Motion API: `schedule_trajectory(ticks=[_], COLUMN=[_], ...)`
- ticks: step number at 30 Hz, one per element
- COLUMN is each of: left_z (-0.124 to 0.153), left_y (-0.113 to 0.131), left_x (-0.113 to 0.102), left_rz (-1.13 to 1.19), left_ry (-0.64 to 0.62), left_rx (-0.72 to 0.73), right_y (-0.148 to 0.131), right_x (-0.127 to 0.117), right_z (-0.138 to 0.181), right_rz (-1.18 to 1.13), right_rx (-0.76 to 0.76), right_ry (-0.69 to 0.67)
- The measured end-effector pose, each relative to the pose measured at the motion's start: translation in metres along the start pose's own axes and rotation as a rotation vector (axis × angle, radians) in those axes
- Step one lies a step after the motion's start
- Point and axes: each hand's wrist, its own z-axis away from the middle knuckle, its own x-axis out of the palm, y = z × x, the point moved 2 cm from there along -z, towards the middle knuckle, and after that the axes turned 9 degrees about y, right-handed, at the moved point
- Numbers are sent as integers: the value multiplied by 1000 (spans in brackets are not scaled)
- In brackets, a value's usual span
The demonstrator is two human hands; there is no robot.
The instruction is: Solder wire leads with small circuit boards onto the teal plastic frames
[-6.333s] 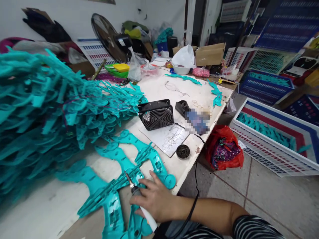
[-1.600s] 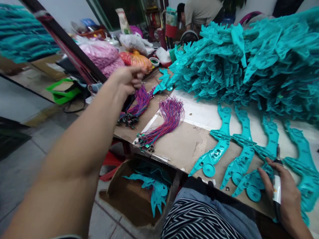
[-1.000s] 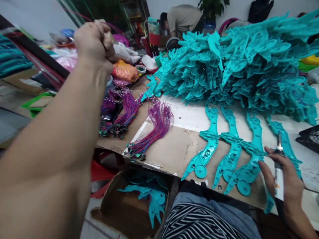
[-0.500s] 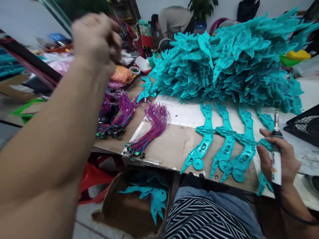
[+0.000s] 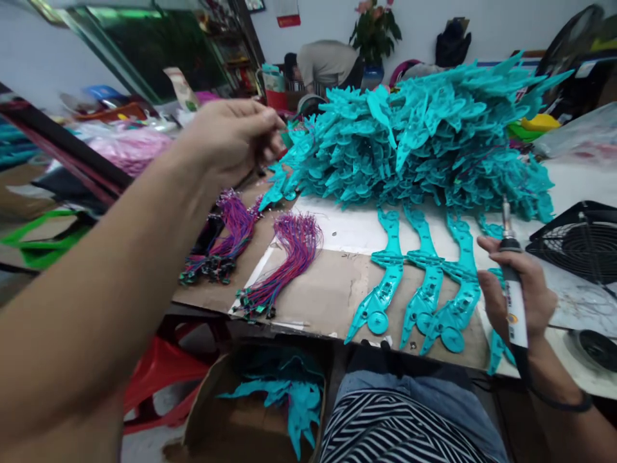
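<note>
Below the table (image 5: 332, 286), an open brown cardboard box (image 5: 209, 418) held jagged turquoise plastic pieces (image 5: 301, 406). The right hand (image 5: 537, 299) was closed around a white-and-black, pen-shaped soldering iron (image 5: 515, 302), tip up, beside long turquoise plastic parts (image 5: 430, 278) lying on the table. Farther off, near purple-red wire bundles (image 5: 292, 260), the left hand (image 5: 229, 138) hung with fingers curled narrow, contents unclear, before a turquoise plastic heap (image 5: 409, 145).

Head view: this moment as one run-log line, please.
left hand: raised, contents unclear | right hand: holding soldering iron | table: wire bundles left of teal parts, teal pile behind
</note>
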Motion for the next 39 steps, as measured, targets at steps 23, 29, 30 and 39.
schedule_trajectory(ticks=[23, 29, 30, 39], left_z=[174, 192, 192, 197], left_y=[-107, -147, -152, -179], left_x=[72, 107, 111, 128], left_rz=[323, 287, 296, 390], left_ry=[-505, -347, -298, -171], left_rx=[-514, -655, -672, -794], right_y=[-17, 1, 3, -8], right_x=[41, 135, 149, 125], right_z=[-48, -53, -47, 37], right_rz=[-483, -193, -198, -626], right_rx=[351, -198, -206, 559], right_ry=[-642, -724, -750, -671])
